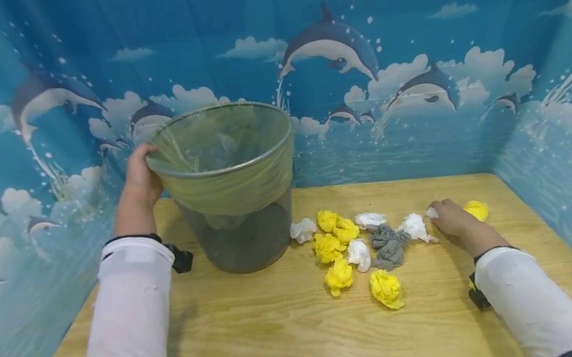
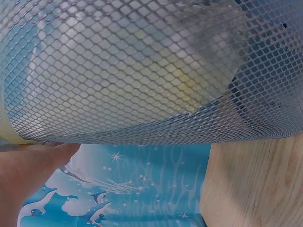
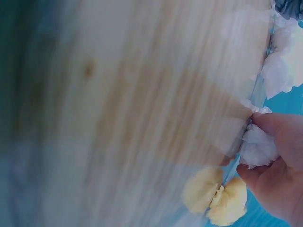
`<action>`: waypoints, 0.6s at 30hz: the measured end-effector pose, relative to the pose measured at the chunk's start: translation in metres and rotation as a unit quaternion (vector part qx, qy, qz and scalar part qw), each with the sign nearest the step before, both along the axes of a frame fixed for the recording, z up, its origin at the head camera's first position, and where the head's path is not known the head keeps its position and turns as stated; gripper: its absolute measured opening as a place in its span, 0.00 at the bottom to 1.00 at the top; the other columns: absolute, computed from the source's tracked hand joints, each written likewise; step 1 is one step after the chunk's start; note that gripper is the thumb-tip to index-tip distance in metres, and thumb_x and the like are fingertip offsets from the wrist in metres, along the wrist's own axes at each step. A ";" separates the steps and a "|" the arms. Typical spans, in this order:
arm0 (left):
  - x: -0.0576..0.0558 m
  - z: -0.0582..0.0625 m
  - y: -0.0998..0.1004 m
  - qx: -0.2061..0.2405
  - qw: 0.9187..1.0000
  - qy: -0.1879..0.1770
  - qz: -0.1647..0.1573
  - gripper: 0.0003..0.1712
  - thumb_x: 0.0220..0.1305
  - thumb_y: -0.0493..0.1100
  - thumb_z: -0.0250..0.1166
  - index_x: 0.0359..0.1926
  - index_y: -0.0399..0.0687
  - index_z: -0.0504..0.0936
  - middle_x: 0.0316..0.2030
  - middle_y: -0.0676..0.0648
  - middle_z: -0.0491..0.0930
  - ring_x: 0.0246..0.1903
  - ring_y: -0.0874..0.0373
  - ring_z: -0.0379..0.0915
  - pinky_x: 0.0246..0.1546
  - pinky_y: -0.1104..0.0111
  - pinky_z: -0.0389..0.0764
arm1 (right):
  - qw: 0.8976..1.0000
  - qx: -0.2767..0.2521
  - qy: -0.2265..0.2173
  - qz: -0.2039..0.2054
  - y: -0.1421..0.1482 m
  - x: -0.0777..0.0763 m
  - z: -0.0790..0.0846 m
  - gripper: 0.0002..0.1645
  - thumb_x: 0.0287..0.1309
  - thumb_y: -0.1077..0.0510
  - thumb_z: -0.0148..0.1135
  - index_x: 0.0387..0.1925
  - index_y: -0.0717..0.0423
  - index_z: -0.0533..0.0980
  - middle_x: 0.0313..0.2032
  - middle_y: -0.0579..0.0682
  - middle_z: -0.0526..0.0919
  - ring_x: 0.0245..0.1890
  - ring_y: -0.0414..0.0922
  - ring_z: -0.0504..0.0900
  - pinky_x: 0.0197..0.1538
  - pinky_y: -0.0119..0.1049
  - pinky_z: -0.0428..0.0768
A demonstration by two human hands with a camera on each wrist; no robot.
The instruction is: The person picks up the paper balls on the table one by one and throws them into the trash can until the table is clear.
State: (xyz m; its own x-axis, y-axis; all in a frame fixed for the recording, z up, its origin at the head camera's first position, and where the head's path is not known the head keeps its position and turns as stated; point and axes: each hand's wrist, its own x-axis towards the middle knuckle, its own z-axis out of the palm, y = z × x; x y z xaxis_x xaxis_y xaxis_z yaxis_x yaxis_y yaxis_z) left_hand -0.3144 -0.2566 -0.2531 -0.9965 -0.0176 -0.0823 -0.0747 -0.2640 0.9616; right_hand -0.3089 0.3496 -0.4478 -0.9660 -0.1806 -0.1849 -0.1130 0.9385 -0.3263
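Note:
My left hand (image 1: 141, 177) grips the left side of the rim of a round mesh wastebasket (image 1: 241, 237), with a translucent yellow bin liner (image 1: 230, 185) folded over its edge. The left wrist view shows the mesh wall close up, with the liner behind it. My right hand (image 1: 453, 220) is low over the right part of the table, holding a crumpled white plastic bag (image 3: 258, 147) between thumb and fingers. Another crumpled white bag (image 1: 414, 226) lies just left of that hand. A crumpled yellow bag (image 1: 477, 210) is just beyond it to the right.
Between the basket and my right hand, several crumpled yellow bags (image 1: 328, 247), white bags (image 1: 359, 255) and grey bags (image 1: 387, 243) lie scattered on the wooden table (image 1: 259, 349). A blue dolphin-print curtain (image 1: 214, 31) encloses the table's back and sides.

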 end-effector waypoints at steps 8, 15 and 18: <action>0.000 0.001 0.000 -0.003 1.000 0.002 -0.007 0.43 0.71 0.49 0.38 0.73 0.65 0.18 0.74 0.63 0.18 0.75 0.63 0.23 0.73 0.66 0.40 | 1.000 0.022 0.012 0.009 0.000 -0.001 0.002 0.25 0.71 0.59 0.41 0.61 0.75 0.62 0.57 0.80 0.62 0.58 0.76 0.61 0.60 0.67 0.63; 0.000 0.000 0.001 -0.004 1.000 0.006 -0.005 0.43 0.71 0.49 0.37 0.73 0.63 0.18 0.75 0.63 0.22 0.76 0.63 0.28 0.73 0.67 0.41 | 0.999 0.042 0.017 0.012 -0.003 0.000 0.008 0.25 0.69 0.60 0.45 0.60 0.74 0.65 0.55 0.79 0.65 0.56 0.75 0.65 0.57 0.66 0.66; 0.000 0.000 0.001 -0.003 1.000 0.002 -0.003 0.43 0.71 0.49 0.38 0.72 0.64 0.17 0.74 0.62 0.18 0.75 0.62 0.23 0.73 0.66 0.40 | 0.999 0.044 0.025 0.010 -0.003 0.001 0.009 0.24 0.68 0.59 0.46 0.59 0.73 0.66 0.53 0.78 0.67 0.54 0.74 0.68 0.56 0.65 0.68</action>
State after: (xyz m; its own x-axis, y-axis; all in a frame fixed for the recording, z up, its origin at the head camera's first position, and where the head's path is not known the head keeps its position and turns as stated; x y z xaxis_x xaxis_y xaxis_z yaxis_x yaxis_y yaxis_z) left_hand -0.3148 -0.2553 -0.2527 -0.9969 -0.0125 -0.0782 -0.0724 -0.2579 0.9634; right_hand -0.3079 0.3465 -0.4383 -0.9709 -0.1842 -0.1530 -0.1452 0.9610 -0.2354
